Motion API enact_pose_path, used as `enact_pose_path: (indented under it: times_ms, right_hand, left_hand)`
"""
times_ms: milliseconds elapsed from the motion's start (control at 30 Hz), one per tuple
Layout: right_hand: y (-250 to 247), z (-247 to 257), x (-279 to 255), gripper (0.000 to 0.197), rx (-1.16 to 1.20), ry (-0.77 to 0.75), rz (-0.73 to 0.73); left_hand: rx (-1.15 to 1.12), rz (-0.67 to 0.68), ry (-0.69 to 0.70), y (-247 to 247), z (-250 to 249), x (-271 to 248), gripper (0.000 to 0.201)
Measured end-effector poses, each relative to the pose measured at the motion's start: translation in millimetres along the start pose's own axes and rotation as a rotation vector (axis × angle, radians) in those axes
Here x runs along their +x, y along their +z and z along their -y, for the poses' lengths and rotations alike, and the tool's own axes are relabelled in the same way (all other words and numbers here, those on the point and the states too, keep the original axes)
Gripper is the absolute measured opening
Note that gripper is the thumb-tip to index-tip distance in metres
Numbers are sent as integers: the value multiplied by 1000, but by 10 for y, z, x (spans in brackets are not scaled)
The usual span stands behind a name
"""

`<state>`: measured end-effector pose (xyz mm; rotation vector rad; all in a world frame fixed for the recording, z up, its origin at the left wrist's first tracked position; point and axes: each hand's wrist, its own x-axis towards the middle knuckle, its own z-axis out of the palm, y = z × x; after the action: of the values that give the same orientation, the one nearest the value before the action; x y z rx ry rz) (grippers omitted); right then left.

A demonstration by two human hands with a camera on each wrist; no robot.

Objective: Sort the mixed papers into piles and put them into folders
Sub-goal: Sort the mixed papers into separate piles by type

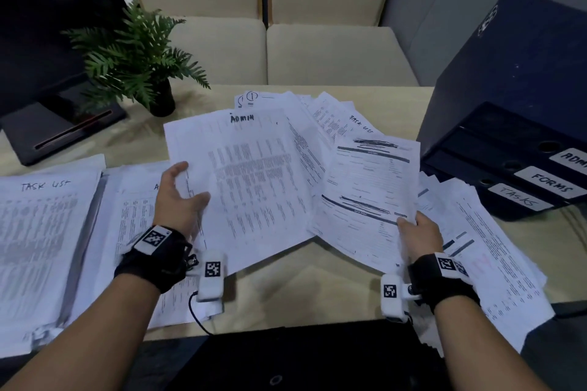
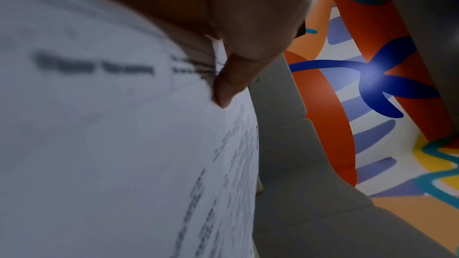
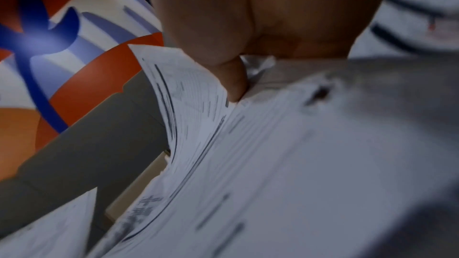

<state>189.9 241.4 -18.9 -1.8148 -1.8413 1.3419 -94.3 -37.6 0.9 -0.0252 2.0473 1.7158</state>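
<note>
The ADMIN sheet [image 1: 251,174] is gripped at its left edge by the left hand [image 1: 179,197], thumb on top, and is held raised over the middle of the desk [image 1: 301,292]. A form [image 1: 365,187] is pinched at its near right corner by the right hand [image 1: 419,232]. The two papers overlap where they meet, and the unsorted heap [image 1: 320,114] lies just beyond them.

Three piles are laid out. A TASK LIST pile [image 1: 44,232] sits at the far left. Beside it is a second pile [image 1: 133,209], whose heading is mostly hidden by the left hand but seems to begin with an A. A right pile [image 1: 482,247] of forms lies in front of the folders [image 1: 508,174], which are marked ADMIN, FORMS and TASKS.

The step in hand is judged to be parting the two papers toward their piles. The overlap is best freed first, by the hands being drawn apart before either paper is lowered. Each sheet, limp when held by one edge, should be laid flat and squared to its pile, so that the piles can later be slipped cleanly into the folders.
</note>
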Motion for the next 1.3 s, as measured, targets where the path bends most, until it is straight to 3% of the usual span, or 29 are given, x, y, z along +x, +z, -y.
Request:
enact_pose_path:
  times_ms: [267, 400, 500, 567, 600, 733, 800, 867, 933, 1000, 1067, 1200, 1300]
  right_hand:
    - [-810, -280, 208, 17, -197, 16, -15]
    - [-1091, -514, 470, 33, -459, 26, 18]
    - [-1155, -558, 567, 42, -581, 5, -129]
    - [-1082, -557, 504, 51, -645, -72, -261]
    - [-1025, -574, 448, 54, -662, -129, -257]
    - [-731, -755, 244, 52, -802, -271, 159]
    - [-641, -832, 233, 52, -871, -266, 235]
    - [-587, -761, 226, 49, -782, -257, 151]
    - [-512, -531, 192, 42, -505, -301, 102]
    - [-387, -232, 116, 34, -120, -274, 190]
    - [-205, -3, 57, 29, 107, -192, 339]
    - [169, 173, 3, 10, 175, -172, 430]
    - [380, 212, -60, 10, 174, -181, 465]
  left_hand:
    - [-9, 173, 43, 580, -85, -148, 60]
    - [-11, 226, 78, 931, -209, -173, 59]
    - [3, 238, 113, 1159, -236, -233, 60]
    - [-20, 243, 120, 1293, -223, -286, 59]
    - [-17, 239, 116, 1354, -207, -317, 58]
    - [-8, 229, 95, 1516, -130, -454, 55]
    - [17, 221, 103, 1525, -125, -520, 56]
    - [37, 228, 100, 1490, -130, -565, 59]
    - [61, 235, 118, 1435, -144, -610, 61]
    - [65, 237, 124, 1373, -152, -660, 61]
    - [69, 235, 119, 1282, -96, -675, 60]
    - [84, 189, 77, 976, 20, -662, 60]
    - [18, 160, -40, 677, 123, -599, 52]
